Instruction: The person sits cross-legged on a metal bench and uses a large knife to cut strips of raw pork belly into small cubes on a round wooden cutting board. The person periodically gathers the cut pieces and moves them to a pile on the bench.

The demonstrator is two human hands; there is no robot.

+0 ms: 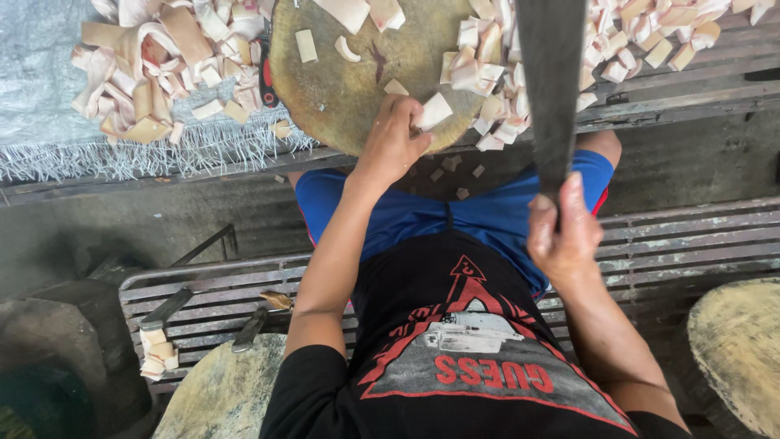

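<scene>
My left hand [396, 136] pinches a pale square chunk [433, 110] at the near edge of a round wooden chopping block [341, 89]. My right hand [562, 232] grips the handle of a big dark cleaver [551, 81], its wide blade raised over the block's right side. A heap of cut pale pieces [487, 73] lies on the right part of the block. A few loose pieces [306, 45] rest farther back on it.
A pile of larger pale strips [154, 65] lies on a grey mat [49, 97] at the left. More cut cubes [650, 36] cover the slatted bench at the right. Other wooden blocks [739, 349] [219, 394] stand near me, beside a metal bench [674, 240].
</scene>
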